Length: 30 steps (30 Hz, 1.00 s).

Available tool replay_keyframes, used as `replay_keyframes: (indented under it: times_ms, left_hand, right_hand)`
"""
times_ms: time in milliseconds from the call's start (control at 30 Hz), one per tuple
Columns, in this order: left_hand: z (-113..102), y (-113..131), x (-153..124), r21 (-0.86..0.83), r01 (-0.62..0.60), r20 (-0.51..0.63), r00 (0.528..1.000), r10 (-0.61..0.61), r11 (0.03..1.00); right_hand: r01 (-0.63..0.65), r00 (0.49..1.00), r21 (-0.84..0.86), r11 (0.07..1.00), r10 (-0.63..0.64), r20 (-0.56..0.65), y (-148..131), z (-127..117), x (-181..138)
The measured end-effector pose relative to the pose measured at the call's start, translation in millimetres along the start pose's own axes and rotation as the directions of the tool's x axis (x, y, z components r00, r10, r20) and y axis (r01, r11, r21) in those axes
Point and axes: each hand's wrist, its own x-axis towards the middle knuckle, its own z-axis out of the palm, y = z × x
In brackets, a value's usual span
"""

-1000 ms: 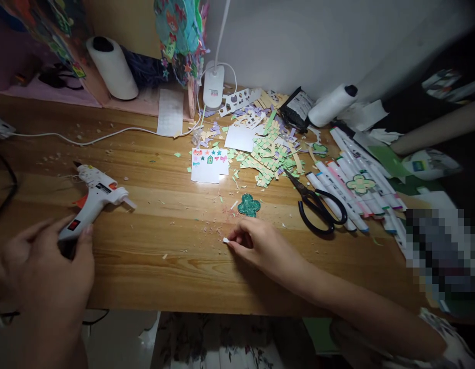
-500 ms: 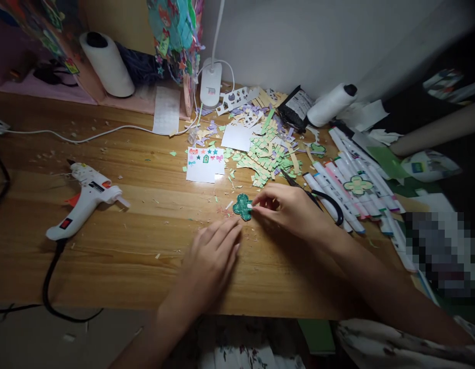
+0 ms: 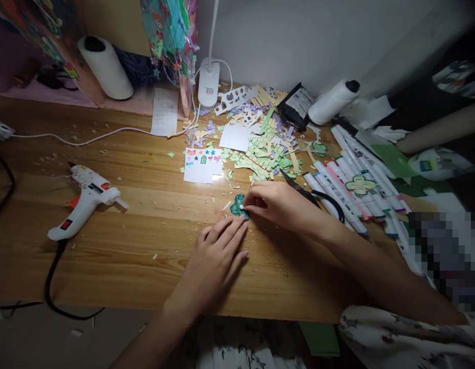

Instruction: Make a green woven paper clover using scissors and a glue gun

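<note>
A dark green flower-shaped cutout (image 3: 236, 207) lies on the wooden table, partly covered by my fingers. Above its middle, my right hand (image 3: 273, 205) pinches a small white piece (image 3: 242, 207), too small to name exactly. My left hand (image 3: 218, 253) lies flat on the wood with fingers stretched, its fingertips at the cutout's lower edge. Just beyond, a white sheet with small colourful stickers (image 3: 202, 171) rests on the table. Black-handled scissors (image 3: 302, 189) lie behind my right hand, partly hidden by it.
A white glue gun (image 3: 83, 200) lies at the left, its black cord hanging over the table edge. Paper scraps (image 3: 260, 148) are heaped at the back. Several markers (image 3: 347, 174) lie at the right, a pale green flower cutout (image 3: 360, 185) on top. A thread cone (image 3: 333, 102) lies behind.
My right hand has moved slightly left, bringing the white piece over the middle of the green cutout. My left fingers have slid a little right and spread against the cutout's edge.
</note>
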Motion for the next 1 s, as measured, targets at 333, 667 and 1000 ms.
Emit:
replay_keyframes:
  times_ms: [333, 667, 1000]
  left_hand:
    - [-2, 0, 0, -0.024, 0.007, 0.008, 1.000, -0.007, 1.000]
    - [-2, 0, 1, -0.041, 0.008, 0.007, 1.000, -0.008, 0.999]
    - [-3, 1, 1, -0.046, 0.013, 0.021, 1.000, -0.012, 0.999]
  right_hand:
    - [0.031, 0.999, 0.023, 0.999, -0.030, -0.010, 2, -3, -3]
    - [0.044, 0.999, 0.000, 0.999, -0.044, -0.019, 3, 6, -1]
    - [0.063, 0.998, 0.003, 0.998, -0.062, -0.022, 5, 4, -2]
